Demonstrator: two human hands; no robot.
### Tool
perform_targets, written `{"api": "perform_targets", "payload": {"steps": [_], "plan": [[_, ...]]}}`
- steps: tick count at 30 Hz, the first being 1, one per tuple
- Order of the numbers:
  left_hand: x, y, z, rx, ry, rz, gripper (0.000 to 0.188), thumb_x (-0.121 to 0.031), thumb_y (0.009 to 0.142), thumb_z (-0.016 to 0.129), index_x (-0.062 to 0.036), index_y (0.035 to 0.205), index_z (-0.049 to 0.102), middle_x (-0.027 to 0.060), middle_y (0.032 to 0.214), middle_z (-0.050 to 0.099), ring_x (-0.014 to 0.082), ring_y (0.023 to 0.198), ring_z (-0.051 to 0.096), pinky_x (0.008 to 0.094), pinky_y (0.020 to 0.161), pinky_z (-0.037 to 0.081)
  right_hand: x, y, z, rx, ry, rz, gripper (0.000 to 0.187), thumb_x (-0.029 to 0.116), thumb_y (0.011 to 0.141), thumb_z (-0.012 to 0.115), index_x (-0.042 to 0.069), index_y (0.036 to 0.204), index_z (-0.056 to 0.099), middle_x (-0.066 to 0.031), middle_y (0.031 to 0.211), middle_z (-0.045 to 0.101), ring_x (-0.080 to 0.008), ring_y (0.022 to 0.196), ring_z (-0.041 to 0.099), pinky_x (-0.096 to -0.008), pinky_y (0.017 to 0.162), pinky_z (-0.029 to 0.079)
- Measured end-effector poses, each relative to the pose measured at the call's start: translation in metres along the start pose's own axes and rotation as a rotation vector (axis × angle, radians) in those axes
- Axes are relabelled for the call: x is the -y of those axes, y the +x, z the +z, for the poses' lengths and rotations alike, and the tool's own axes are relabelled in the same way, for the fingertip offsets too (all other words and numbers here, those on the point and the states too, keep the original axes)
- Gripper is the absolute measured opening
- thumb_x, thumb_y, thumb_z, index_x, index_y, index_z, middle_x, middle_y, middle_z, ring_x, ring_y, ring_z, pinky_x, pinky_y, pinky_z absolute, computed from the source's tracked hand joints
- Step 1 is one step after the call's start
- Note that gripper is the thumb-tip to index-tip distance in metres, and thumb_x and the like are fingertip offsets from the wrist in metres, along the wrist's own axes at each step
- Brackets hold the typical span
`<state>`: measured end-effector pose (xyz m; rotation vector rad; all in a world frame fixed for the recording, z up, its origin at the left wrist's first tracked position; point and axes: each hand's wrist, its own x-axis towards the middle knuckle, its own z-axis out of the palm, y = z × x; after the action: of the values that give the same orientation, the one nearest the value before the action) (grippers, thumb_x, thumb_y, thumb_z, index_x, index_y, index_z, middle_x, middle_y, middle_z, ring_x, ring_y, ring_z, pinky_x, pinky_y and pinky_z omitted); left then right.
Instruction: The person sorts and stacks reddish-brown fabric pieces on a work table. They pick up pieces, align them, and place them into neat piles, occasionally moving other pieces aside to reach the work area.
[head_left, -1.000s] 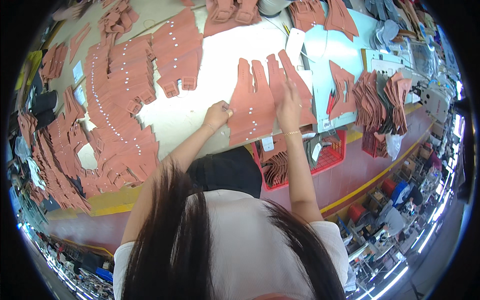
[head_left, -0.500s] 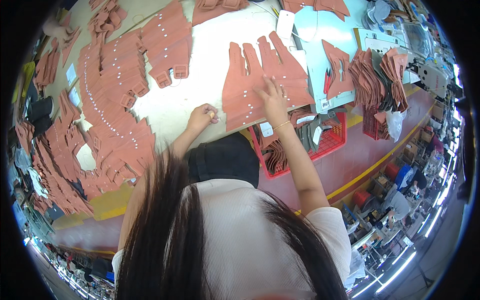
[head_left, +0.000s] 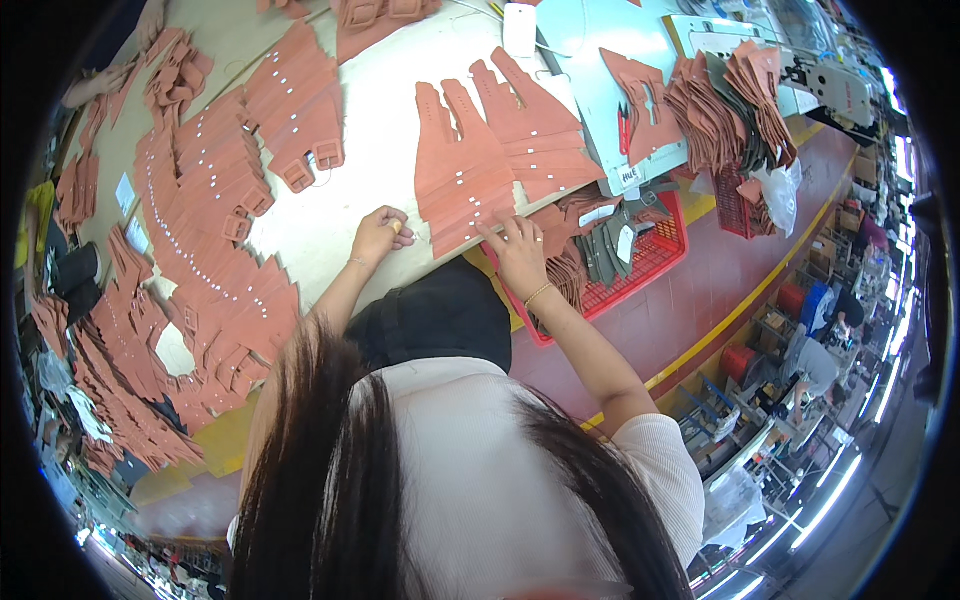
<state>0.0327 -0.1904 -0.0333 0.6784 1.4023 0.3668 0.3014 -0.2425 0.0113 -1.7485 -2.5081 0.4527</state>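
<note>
Two overlapping groups of reddish-brown leather-like panels lie in front of me on the pale table. Each panel has slotted straps at its far end and small white marks across it. My right hand is at the near edge of the left panel group, its fingers apart and the fingertips touching the lower corner. The right panel group lies beside it. Left of the panels, my left hand rests by the table's near edge with curled fingers. A small yellowish patch shows at its thumb; what it holds, if anything, I cannot make out.
Rows of similar panels, some with buckles, cover the table's left side. A red crate with dark and brown pieces stands below the right edge. Red-handled snips lie near stacked pieces. Another person's hand is at the far left.
My right hand has drawn back from the middle of the panels to their near edge. The left hand stays curled beside them. The whole view has shifted slightly.
</note>
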Motion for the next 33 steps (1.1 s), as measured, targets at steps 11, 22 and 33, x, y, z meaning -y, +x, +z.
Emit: {"api": "perform_targets", "payload": {"steps": [11,22,33], "plan": [[0.007,0.0,-0.001,0.047,-0.009,0.036,0.02,-0.006,0.093,0.04,-0.0016,0.104,0.057,0.0107,0.085,0.067,0.0165,0.073,0.067,0.0249,0.062,0.052,0.001,0.036,-0.02,-0.065,0.158,0.008,0.03,0.001,0.074,0.061,0.011,0.103,0.067,-0.0089,0.117,0.054,-0.0303,0.111,0.048,-0.046,0.094,0.039],[-0.084,-0.001,-0.039,-0.074,0.099,0.339,0.018,-0.01,0.094,0.049,-0.0002,0.102,0.061,0.0038,0.083,0.063,0.0098,0.07,0.059,0.0245,0.063,0.047,0.019,0.26,-0.066,-0.416,0.586,-0.057,0.02,0.005,0.084,0.059,0.003,0.103,0.065,-0.0132,0.107,0.058,-0.0329,0.099,0.056,-0.0394,0.088,0.046],[-0.251,0.134,-0.125,-0.538,-0.421,0.53,0.057,-0.044,0.1,0.041,0.0079,0.11,0.062,0.016,0.106,0.065,0.0237,0.093,0.061,0.0348,0.085,0.047,0.086,0.427,-0.053,-0.616,0.313,0.222,0.057,0.025,0.069,0.082,-0.001,0.111,0.053,-0.0181,0.106,0.056,-0.0345,0.1,0.055,-0.0404,0.09,0.044]]}}
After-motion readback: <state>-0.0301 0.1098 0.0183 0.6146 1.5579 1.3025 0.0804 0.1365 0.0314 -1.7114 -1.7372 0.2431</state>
